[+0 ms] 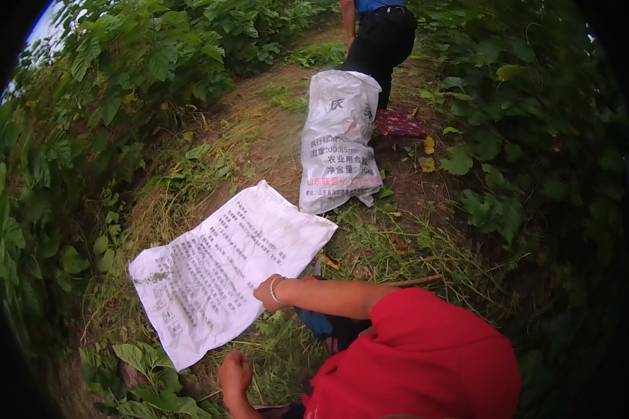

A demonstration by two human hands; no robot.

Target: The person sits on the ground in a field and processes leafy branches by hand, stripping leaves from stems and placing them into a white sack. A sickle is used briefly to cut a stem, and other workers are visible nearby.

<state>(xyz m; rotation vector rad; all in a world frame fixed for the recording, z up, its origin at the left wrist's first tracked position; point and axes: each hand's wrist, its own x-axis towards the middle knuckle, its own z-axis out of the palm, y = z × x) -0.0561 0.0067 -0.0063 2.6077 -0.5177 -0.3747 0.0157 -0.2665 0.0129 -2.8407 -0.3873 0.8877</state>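
Note:
A white woven sack with printed writing (209, 262) lies spread flat on the grass. My right hand (268, 293), with a bracelet at the wrist, is at the sack's near right edge; its fingers are hidden, so whether they grip the edge cannot be told. My left hand (235, 373) is curled closed below the sack's lower edge, apart from it, with nothing visible in it. Behind the flat sack stands a filled-looking white sack with print (340, 152), upright, its bottom close to the flat sack's far corner.
Another person in dark trousers (385, 39) is bent beside the upright sack. A dark red patterned cloth item (400, 123) lies by it. A wooden stick (416, 280) shows beyond my right arm. Leafy plants (162, 57) line both sides of the grassy dirt path (262, 125).

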